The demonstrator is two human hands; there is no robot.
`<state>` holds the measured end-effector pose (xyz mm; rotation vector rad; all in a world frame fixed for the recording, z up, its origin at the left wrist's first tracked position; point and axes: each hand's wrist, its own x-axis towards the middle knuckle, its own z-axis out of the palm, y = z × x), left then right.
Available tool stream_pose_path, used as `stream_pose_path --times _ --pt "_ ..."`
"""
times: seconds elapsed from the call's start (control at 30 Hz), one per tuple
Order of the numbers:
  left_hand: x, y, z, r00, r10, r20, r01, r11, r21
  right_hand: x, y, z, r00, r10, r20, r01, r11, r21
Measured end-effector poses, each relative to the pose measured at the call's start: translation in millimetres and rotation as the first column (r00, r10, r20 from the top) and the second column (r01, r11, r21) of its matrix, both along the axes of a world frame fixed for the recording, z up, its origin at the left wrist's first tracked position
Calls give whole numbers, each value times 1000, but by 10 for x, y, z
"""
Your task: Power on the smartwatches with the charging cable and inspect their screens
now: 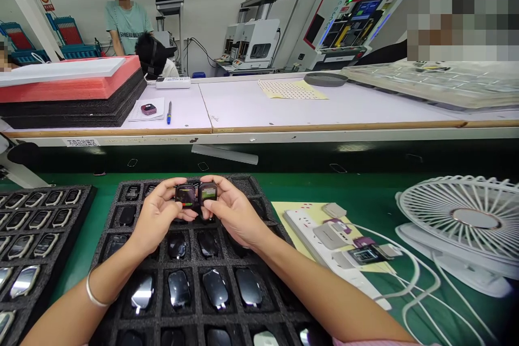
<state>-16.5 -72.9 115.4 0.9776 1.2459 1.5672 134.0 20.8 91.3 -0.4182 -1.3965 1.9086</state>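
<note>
My left hand (159, 215) grips a dark smartwatch (185, 196) between thumb and fingers, its lit screen facing me. In my right hand (235, 211) is a second dark smartwatch (208, 193), also with a lit screen, the thumb at its lower edge. The two watches are side by side, close together. Both hands are above a black foam tray (190, 267) whose compartments hold several dark, glossy watch bodies (179, 288). What the fingers touch behind the watches is hidden.
Another foam tray (79, 227) with silver-framed watches lies at left. To the right are a power strip (300, 227) with chargers and cables, and a white fan (458, 221). Beyond, a shelf (243, 111) carries stacked foam (73, 102) and a pen (169, 112). People are in the background.
</note>
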Motion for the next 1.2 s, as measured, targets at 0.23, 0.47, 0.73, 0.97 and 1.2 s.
stream_pose_path --times 0.23,0.47,0.73,0.97,1.2 --pt "3 -11 -12 1000 -15 -13 15 1000 2 -5 8 8 999 -30 28 29 999 15" --pt "0 -7 -27 1000 -20 -15 20 1000 4 -6 0 2 999 -34 17 34 999 14" --pt "-6 -4 -33 1000 -23 -10 23 1000 13 4 0 15 1000 -14 3 14 1000 1" --pt "-6 -4 -2 1000 -10 4 10 1000 22 -13 -8 47 1000 -12 -13 12 1000 -1" --pt "-113 153 359 1000 22 -6 -21 991 130 -132 186 407 992 56 -110 -51 997 51"
